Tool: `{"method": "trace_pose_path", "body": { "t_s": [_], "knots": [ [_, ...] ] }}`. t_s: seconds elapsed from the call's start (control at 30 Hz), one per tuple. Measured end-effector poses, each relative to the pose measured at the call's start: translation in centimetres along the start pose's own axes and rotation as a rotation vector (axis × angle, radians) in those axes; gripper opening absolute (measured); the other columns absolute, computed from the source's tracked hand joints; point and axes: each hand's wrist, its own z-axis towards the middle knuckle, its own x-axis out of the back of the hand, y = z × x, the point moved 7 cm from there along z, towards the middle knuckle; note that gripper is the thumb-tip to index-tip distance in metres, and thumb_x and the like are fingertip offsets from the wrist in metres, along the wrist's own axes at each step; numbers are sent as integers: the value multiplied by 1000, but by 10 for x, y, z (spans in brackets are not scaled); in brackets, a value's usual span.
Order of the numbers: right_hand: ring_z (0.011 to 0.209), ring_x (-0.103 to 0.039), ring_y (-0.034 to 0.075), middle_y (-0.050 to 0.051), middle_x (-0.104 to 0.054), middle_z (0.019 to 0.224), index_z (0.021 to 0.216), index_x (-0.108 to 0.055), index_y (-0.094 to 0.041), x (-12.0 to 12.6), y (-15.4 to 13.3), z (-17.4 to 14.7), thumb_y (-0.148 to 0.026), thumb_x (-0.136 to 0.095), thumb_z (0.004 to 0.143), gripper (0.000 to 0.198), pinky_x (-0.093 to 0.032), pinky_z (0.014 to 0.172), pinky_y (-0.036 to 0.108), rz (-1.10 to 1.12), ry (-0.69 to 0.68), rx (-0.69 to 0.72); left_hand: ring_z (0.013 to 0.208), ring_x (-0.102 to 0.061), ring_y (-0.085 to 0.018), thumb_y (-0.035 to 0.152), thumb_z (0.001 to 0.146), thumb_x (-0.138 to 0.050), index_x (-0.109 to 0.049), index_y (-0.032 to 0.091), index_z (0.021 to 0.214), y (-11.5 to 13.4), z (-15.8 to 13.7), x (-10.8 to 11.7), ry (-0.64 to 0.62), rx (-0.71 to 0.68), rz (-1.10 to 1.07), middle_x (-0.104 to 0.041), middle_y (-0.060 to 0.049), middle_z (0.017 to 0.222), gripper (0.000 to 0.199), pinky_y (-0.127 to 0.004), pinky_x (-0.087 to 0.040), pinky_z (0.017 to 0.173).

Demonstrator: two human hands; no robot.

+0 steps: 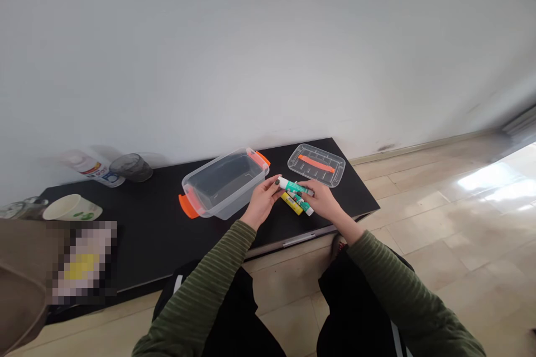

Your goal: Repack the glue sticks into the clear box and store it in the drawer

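A green glue stick with a white cap (294,186) is held level between my two hands, above the black cabinet top. My left hand (263,201) pinches its white-capped end, while the fingers of my right hand (320,199) close around the other end. Just below, a yellow stick (292,204) and another green-and-white stick (306,207) lie side by side on the surface, partly hidden by my hands. To the left of my hands stands an open clear plastic box (228,184) with orange latches. Its clear lid with an orange handle (316,165) lies behind my right hand.
At the left of the black cabinet top (146,234) are a paper cup (73,208), a dark glass bowl (131,167) and a white spray can (98,170). A brown sleeve (25,273) and a blurred-out patch fill the lower left. A wall runs behind.
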Motion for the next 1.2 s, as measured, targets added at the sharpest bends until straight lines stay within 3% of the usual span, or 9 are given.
{"method": "trace_pose_path", "body": {
  "t_s": [0.2, 0.33, 0.47, 0.6, 0.7, 0.8, 0.87, 1.07, 1.2],
  "knots": [
    [82, -67, 17, 6, -72, 103, 119, -71, -18, -9, 5, -8, -30, -64, 83, 38, -58, 71, 29, 350, -102, -116, 98, -65, -17, 24, 75, -81, -77, 15, 103, 9, -17, 1, -21, -45, 41, -71, -8, 105, 29, -37, -50, 102],
    [82, -67, 18, 5, -70, 98, 115, -71, -18, -27, -1, -13, -45, -74, 75, 48, -61, 69, 32, 607, -263, -171, 99, -66, -21, 27, 76, -79, -77, 17, 104, 20, -35, -2, -31, -81, 160, -72, -9, 106, 30, -39, -50, 101],
    [79, -69, 18, 3, -71, 89, 104, -72, -18, -49, -20, -23, -51, -80, 70, 48, -59, 73, 32, 739, -512, -189, 113, -63, -28, 26, 76, -78, -79, 21, 99, 67, -59, 3, 7, -289, 542, -72, -10, 113, 24, -40, -46, 107],
    [82, -70, 18, 4, -73, 88, 99, -72, -16, -58, -39, -24, -54, -81, 69, 49, -55, 79, 31, 830, -554, -143, 137, -46, -30, 28, 86, -64, -72, 25, 115, 149, -71, 57, 381, -636, 1031, -62, -8, 134, 30, -47, -31, 120],
    [82, -68, 17, 5, -73, 89, 100, -73, -16, -62, -44, -18, -54, -82, 68, 51, -53, 78, 30, 815, -508, -126, 145, -35, -35, 27, 83, -63, -64, 18, 127, 184, -62, 120, 655, -602, 1290, -49, -15, 149, 45, -51, -25, 122],
    [80, -66, 16, 4, -73, 88, 99, -72, -16, -65, -50, -11, -53, -80, 69, 48, -51, 74, 28, 762, -433, -93, 129, -54, -33, 25, 78, -62, -58, 12, 130, 180, -47, 173, 651, -333, 1262, -59, -19, 137, 54, -46, -40, 111],
    [77, -63, 15, 3, -72, 88, 101, -72, -17, -64, -61, -10, -51, -77, 73, 44, -49, 72, 27, 687, -374, -46, 113, -64, -28, 24, 76, -60, -58, 14, 128, 170, -49, 187, 588, -230, 1201, -68, -15, 123, 53, -40, -48, 101],
    [77, -60, 14, 4, -72, 97, 115, -70, -19, -59, -124, -15, -35, -67, 83, 36, -47, 71, 26, 278, -80, 98, 107, -60, -29, 34, 71, -59, -60, 14, 118, 149, -103, 169, 485, -279, 1420, -61, -11, 104, 50, -43, -48, 98],
    [96, -64, 21, 7, -73, 100, 107, -71, -20, -86, -178, -17, -31, -62, 87, 25, -48, 82, 30, -119, -150, 245, 98, -59, -27, 40, 75, -53, -56, 12, 122, 129, -137, 163, 414, -242, 1386, -52, -9, 103, 55, -44, -50, 95]
  ]
}}
